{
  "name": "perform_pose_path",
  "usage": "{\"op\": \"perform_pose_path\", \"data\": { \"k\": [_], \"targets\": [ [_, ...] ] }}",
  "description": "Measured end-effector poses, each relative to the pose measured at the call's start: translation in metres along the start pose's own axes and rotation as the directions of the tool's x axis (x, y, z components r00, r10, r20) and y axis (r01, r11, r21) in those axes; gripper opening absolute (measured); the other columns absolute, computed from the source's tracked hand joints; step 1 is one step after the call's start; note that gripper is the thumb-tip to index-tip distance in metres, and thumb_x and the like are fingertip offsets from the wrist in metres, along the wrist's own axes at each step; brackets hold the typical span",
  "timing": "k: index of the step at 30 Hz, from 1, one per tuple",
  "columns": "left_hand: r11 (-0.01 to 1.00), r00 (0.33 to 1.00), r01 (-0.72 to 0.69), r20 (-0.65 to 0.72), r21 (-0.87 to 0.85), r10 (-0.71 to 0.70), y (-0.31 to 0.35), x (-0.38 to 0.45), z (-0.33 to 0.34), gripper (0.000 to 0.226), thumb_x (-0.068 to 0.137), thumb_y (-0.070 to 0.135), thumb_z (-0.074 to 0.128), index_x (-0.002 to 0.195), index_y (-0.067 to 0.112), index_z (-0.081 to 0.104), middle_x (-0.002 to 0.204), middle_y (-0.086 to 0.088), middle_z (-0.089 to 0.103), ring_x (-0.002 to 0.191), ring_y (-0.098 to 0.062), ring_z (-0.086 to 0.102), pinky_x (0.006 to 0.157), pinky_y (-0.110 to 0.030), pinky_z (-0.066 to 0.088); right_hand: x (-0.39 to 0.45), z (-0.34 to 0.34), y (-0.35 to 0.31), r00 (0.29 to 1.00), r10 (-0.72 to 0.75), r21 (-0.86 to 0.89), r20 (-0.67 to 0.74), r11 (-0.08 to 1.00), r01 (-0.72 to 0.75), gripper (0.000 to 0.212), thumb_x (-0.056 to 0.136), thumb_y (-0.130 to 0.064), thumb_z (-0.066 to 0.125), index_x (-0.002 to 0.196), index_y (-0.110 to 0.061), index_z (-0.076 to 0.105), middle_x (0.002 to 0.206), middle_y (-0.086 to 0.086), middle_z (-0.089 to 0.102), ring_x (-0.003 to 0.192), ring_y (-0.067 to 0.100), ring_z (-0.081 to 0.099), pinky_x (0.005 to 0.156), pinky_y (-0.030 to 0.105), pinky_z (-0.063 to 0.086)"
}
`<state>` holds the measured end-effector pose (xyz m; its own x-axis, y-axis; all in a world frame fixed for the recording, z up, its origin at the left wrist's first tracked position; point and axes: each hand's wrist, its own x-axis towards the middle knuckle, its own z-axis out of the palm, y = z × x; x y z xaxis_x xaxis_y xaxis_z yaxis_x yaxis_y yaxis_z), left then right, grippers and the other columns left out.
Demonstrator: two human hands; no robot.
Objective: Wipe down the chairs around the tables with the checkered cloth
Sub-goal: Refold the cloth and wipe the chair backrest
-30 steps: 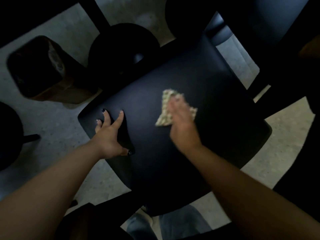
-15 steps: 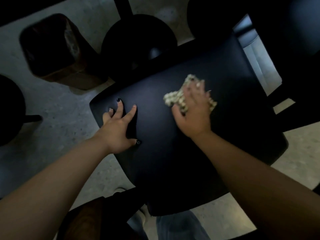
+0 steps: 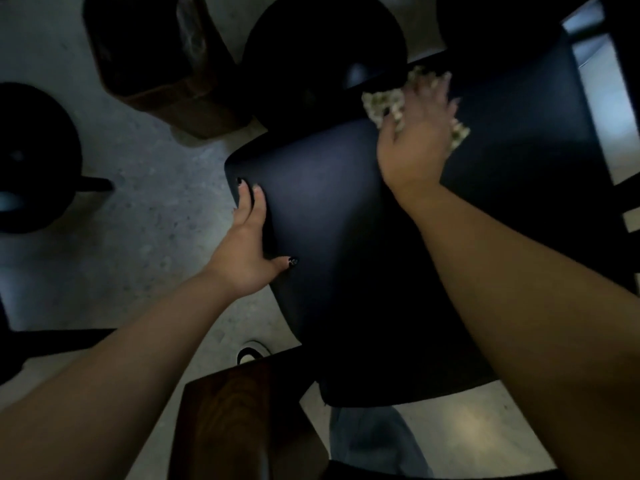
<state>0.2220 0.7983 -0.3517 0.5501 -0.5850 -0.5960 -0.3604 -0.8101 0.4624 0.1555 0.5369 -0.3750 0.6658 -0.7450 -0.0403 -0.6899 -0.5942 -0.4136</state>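
Right hand, flat and spread, pressing checkered cloth on chair seat upper right; left hand, relaxed grip, bracing left edge, likely steadying.

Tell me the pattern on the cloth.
Small pale checks, cream and darker squares, on the cloth under the right hand; head view.

A brown bin is sitting at my eleven o'clock on the speckled floor, and a wooden corner is showing at six.
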Motion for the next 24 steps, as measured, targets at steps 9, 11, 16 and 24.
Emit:
{"op": "perform_pose_path", "data": {
  "k": [9, 11, 16, 24],
  "targets": [
    [0.985, 0.996, -0.034, 0.089, 0.168, 0.019, -0.008, 0.001, -0.009, 0.122, 0.074, 0.013, 0.077, 0.152, 0.022, -0.017, 0.158, 0.004, -0.028, 0.149, -0.025, -0.005, 0.116, -0.034, 0.022, -0.138, 0.017, -0.018, 0.596, -0.706, 0.208, 0.384, 0.695, 0.689, 0.068, 0.071, 0.007, 0.055, 0.138, 0.0, 0.045, 0.148, 0.017, 0.04, 0.142, 0.038, 0.025, 0.114, 0.045, 0.011],
    [0.966, 0.997, -0.011, 0.075, 0.259, -0.009, 0.002, 0.0, -0.004, 0.125, 0.071, 0.014, 0.076, 0.15, 0.017, -0.022, 0.157, -0.004, -0.031, 0.147, -0.03, -0.017, 0.12, -0.043, 0.009, -0.154, 0.005, -0.003, 0.423, -0.788, 0.289, 0.448, 0.575, 0.765, 0.059, 0.073, 0.006, 0.049, 0.132, 0.003, 0.051, 0.143, 0.02, 0.045, 0.138, 0.041, 0.031, 0.112, 0.05, 0.019],
    [0.835, 0.999, -0.044, 0.051, 0.548, 0.019, 0.033, 0.003, 0.015, 0.137, 0.063, 0.038, 0.077, 0.145, -0.001, -0.026, 0.149, -0.028, -0.033, 0.138, -0.049, -0.028, 0.117, -0.047, 0.001, -0.072, -0.032, 0.054, 0.821, -0.494, 0.105, 0.288, 0.868, 0.485, 0.053, 0.079, 0.008, 0.044, 0.131, 0.014, 0.045, 0.136, 0.037, 0.043, 0.131, 0.05, 0.036, 0.109, 0.059, 0.028],
    [0.755, 0.999, 0.034, -0.031, 0.655, -0.018, 0.039, 0.008, 0.032, 0.144, 0.055, 0.055, 0.07, 0.139, -0.009, -0.029, 0.145, -0.039, -0.028, 0.135, -0.058, -0.022, 0.114, -0.058, 0.0, -0.014, -0.045, 0.098, 1.0, 0.017, -0.046, 0.003, 0.999, -0.017, 0.065, 0.084, -0.005, 0.042, 0.147, -0.004, 0.027, 0.156, 0.016, 0.02, 0.146, 0.032, 0.012, 0.117, 0.028, 0.0]
  ]
}}
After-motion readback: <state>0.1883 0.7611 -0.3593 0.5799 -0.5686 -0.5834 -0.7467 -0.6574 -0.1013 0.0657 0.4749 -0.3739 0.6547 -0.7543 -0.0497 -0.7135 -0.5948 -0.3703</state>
